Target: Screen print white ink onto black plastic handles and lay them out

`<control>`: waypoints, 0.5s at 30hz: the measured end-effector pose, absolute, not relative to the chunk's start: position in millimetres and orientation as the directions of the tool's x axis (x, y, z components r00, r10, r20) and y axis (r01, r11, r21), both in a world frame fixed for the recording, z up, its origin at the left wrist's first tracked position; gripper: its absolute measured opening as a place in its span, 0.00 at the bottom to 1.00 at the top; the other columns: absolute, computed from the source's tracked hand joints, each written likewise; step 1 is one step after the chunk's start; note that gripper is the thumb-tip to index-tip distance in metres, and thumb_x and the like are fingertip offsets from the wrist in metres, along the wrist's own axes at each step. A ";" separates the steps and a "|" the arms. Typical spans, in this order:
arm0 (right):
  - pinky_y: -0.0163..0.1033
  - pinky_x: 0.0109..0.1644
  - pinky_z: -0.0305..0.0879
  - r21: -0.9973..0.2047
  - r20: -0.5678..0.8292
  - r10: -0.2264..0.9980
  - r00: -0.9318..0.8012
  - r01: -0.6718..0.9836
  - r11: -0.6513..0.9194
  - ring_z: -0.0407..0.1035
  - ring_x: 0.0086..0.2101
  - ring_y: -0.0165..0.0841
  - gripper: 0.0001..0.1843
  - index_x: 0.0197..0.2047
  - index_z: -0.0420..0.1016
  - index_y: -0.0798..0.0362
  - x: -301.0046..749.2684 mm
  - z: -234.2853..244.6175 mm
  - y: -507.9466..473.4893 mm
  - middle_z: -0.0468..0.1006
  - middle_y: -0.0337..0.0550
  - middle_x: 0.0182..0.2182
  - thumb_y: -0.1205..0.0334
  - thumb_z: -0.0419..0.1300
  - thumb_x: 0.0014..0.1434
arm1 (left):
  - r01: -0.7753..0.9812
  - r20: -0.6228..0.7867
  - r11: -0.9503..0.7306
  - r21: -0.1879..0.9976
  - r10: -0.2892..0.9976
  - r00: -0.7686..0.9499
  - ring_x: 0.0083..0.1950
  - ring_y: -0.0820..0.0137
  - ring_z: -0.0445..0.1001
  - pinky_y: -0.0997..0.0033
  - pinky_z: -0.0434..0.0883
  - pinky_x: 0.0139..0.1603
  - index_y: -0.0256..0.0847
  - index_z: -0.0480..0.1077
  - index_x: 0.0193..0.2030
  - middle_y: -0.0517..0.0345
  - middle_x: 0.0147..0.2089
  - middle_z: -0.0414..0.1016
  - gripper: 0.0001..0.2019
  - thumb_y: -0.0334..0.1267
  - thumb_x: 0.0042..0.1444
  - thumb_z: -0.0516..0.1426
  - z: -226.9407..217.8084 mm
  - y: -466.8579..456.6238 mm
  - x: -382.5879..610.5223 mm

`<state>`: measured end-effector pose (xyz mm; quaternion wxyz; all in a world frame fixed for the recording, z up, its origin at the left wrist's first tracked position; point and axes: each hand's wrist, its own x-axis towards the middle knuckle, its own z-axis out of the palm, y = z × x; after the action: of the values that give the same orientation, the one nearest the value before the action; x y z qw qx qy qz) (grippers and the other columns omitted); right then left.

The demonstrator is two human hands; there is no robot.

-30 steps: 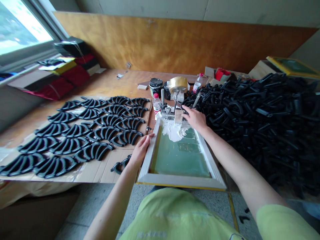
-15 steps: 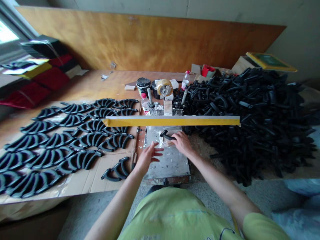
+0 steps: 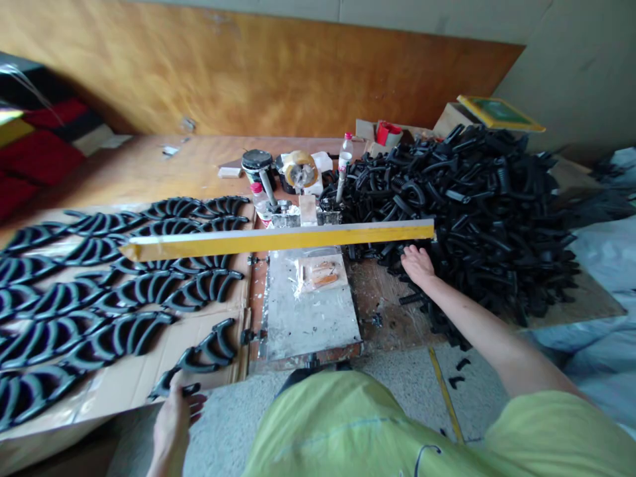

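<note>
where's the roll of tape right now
In the head view the roll of tape sits at the back of the bench, just right of the black-lidded jar and behind the raised yellow-edged screen frame.

No text, label, brand, number or sign can be read anywhere here: the small bottles [image 3: 346, 150] and the black-lidded can [image 3: 256, 165] behind the raised screen-printing frame [image 3: 278, 240] are too small and blurred to show any lettering.
</note>
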<state>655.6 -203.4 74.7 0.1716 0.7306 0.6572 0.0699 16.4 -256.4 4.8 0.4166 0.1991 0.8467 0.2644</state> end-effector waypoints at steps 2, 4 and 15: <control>0.48 0.51 0.58 0.376 -0.164 0.981 0.105 0.926 -0.037 0.60 0.52 0.45 0.18 0.40 0.78 0.56 670.0 71.7 -203.8 0.73 0.55 0.49 0.76 0.48 0.59 | 0.242 -0.616 0.809 0.535 0.570 -0.543 0.27 0.61 0.74 0.65 0.71 0.25 0.37 0.68 0.29 0.46 0.24 0.75 0.20 0.53 0.56 0.48 -1.8 -253.1 8.6; 0.48 0.52 0.57 0.367 -0.159 0.984 0.084 0.930 -0.020 0.61 0.51 0.44 0.19 0.39 0.77 0.56 670.3 71.4 -204.4 0.74 0.55 0.48 0.77 0.47 0.58 | 0.358 -0.628 0.811 0.463 0.585 -0.513 0.30 0.58 0.76 0.64 0.72 0.27 0.37 0.68 0.29 0.43 0.26 0.75 0.22 0.55 0.56 0.47 -2.1 -243.1 7.7; 0.41 0.42 0.63 -0.363 0.203 0.977 -0.061 0.922 0.133 0.69 0.38 0.39 0.09 0.40 0.69 0.51 536.0 76.2 -175.8 0.74 0.46 0.37 0.56 0.60 0.60 | 0.560 -0.616 0.747 0.357 0.640 -0.459 0.28 0.58 0.76 0.60 0.71 0.34 0.42 0.65 0.28 0.48 0.25 0.73 0.22 0.59 0.55 0.47 14.5 -203.2 7.8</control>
<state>536.0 -175.8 76.2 -0.2016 0.6548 0.7253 -0.0683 7.8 -203.2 14.5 0.3827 0.3518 0.8527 0.0517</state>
